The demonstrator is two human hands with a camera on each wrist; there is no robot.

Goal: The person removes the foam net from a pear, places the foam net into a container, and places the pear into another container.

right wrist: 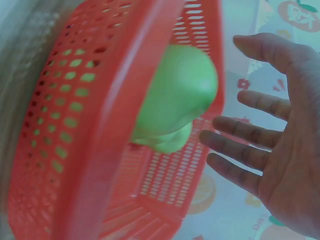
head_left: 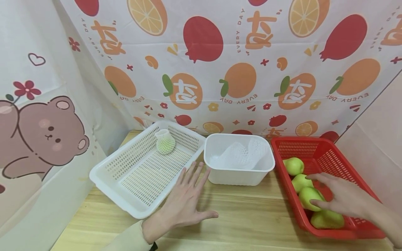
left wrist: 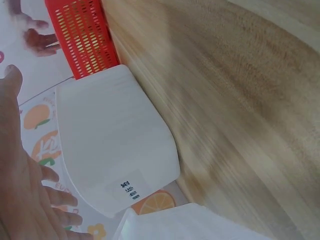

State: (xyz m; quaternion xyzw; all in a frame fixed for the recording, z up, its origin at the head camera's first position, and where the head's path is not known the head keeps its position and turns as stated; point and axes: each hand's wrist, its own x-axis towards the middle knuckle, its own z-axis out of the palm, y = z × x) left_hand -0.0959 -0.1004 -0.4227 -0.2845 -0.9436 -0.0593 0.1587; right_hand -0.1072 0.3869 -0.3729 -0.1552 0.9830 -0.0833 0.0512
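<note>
My right hand (head_left: pixel 340 193) hovers over the red basket (head_left: pixel 355 167), fingers apart and holding nothing. Below it, several yellow-green pears (head_left: pixel 309 198) lie along the basket's left side. In the right wrist view, a pear (right wrist: pixel 182 85) shows inside the basket, with the spread fingers apart from it. My left hand (head_left: pixel 185 200) is held above the table with fingers and thumb spread, between the white slotted basket (head_left: pixel 125 195) and the white bin (head_left: pixel 238 177). One pear in a white foam net (head_left: pixel 165 142) stands in the slotted basket.
White foam nets (head_left: pixel 240 153) lie inside the bin. The three containers stand side by side on a wooden table (head_left: pixel 248 216). Behind them hangs a fruit-print cloth (head_left: pixel 204 80), and a bear-print cloth (head_left: pixel 50 132) hangs at left.
</note>
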